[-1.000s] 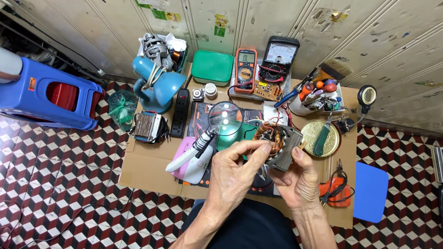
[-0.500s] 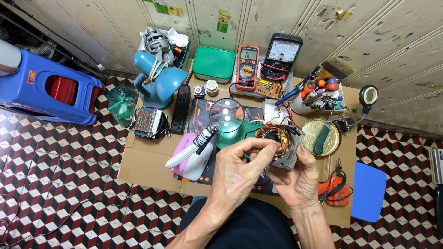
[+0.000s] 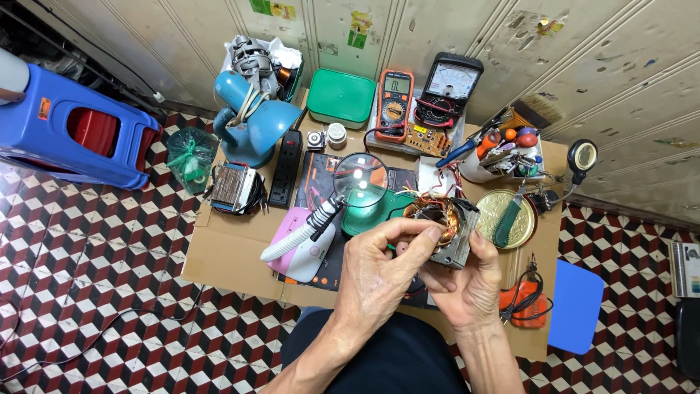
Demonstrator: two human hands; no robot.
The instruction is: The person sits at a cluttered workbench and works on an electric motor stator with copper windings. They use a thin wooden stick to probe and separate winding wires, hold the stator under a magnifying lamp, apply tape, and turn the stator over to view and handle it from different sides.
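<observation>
Held up over the cardboard-covered work surface [image 3: 233, 255]: a square grey metal motor stator with copper windings [image 3: 441, 230], gripped from both sides. Right hand [image 3: 467, 284] cupped underneath and behind, thumb closed firmly against the steel edge nearest the round brass-coloured tin lid [image 3: 510, 219]. Left hand [image 3: 383, 273] curled over the front, forefinger and thumb pinched onto the coil's near rim; whether a wire end sits between them cannot be told.

Just beyond the grip, a round magnifying glass on a white flexible neck [image 3: 360, 179]; further off, an orange digital multimeter [image 3: 394, 102] and a black analogue meter [image 3: 452, 84]. Below the right wrist, orange-handled pliers [image 3: 523, 305].

Best done, by judgement: steady support from beneath, light fingertip pressure only, no tugging on thin copper strands, core tilted toward the lens for a clearer look.
</observation>
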